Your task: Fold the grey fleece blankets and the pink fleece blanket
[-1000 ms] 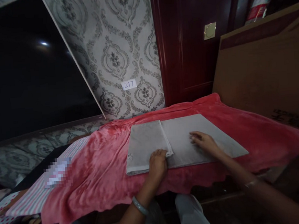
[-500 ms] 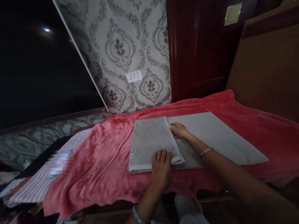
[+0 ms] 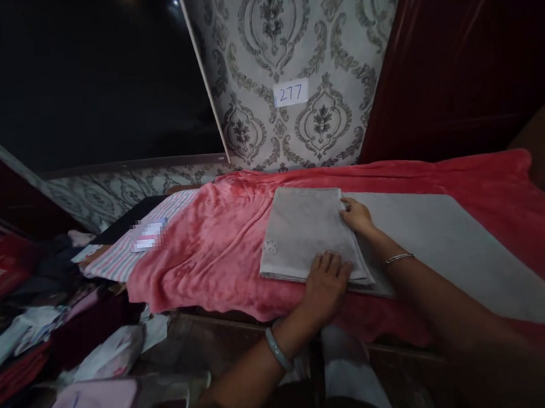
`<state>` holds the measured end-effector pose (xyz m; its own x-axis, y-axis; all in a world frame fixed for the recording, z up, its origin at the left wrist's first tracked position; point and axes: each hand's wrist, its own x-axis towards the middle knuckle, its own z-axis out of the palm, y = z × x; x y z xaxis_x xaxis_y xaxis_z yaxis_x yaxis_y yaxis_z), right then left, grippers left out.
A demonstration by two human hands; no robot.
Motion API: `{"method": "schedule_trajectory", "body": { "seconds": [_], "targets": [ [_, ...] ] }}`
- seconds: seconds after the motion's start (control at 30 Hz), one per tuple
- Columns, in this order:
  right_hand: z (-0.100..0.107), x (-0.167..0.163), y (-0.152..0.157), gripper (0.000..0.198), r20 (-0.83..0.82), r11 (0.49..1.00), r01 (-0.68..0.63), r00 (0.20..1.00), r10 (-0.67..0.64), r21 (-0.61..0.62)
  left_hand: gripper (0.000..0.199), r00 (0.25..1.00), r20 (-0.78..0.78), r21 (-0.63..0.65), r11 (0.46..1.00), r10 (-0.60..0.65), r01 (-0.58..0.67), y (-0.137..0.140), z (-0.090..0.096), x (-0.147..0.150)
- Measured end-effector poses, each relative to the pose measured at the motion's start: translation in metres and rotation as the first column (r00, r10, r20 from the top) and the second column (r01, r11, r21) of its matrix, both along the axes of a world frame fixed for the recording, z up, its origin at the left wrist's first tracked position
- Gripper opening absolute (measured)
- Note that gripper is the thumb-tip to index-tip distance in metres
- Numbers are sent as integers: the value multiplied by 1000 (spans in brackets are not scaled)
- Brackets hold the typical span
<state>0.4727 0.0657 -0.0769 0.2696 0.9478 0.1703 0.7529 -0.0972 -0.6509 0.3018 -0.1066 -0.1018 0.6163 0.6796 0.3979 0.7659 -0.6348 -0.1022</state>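
Note:
A folded grey cloth (image 3: 305,226), with a pale border and a small raised pattern near its left edge, lies in layers on a flat grey sheet (image 3: 426,236). My left hand (image 3: 328,281) rests on the cloth's near right corner, palm down with fingers stretched out. At the far right edge of the cloth, my right hand (image 3: 356,215) has its fingers bent and closed on the border. The grip's underside is hidden. Beneath everything spreads a pink-red blanket (image 3: 201,253).
A large dark screen (image 3: 93,80) stands at the back left, before patterned wallpaper with a paper marked 277 (image 3: 291,92). Striped fabric (image 3: 116,260) lies left of the blanket. Clothes and bags (image 3: 109,355) are heaped at lower left. A dark red panel (image 3: 469,63) rises behind.
The view has turned left and down, bringing the heap at lower left further into sight. Both hands keep their places on the folded cloth.

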Motion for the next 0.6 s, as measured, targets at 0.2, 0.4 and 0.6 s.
{"method": "schedule_trajectory", "body": {
  "seconds": [0.2, 0.4, 0.6],
  "targets": [
    [-3, -4, -13, 62, 173, 999, -49, 984, 49, -4, 36, 1000, -17, -27, 1000, 15, -15, -2, 9, 4],
    [9, -11, -29, 63, 241, 994, -51, 968, 74, -101, 39, 999, -20, -58, 998, 32, -33, -3, 17, -13],
    [20, -14, -50, 66, 217, 983, -58, 971, 96, -174, 43, 994, -36, -85, 991, 101, -103, -2, 24, -74]
  ]
}}
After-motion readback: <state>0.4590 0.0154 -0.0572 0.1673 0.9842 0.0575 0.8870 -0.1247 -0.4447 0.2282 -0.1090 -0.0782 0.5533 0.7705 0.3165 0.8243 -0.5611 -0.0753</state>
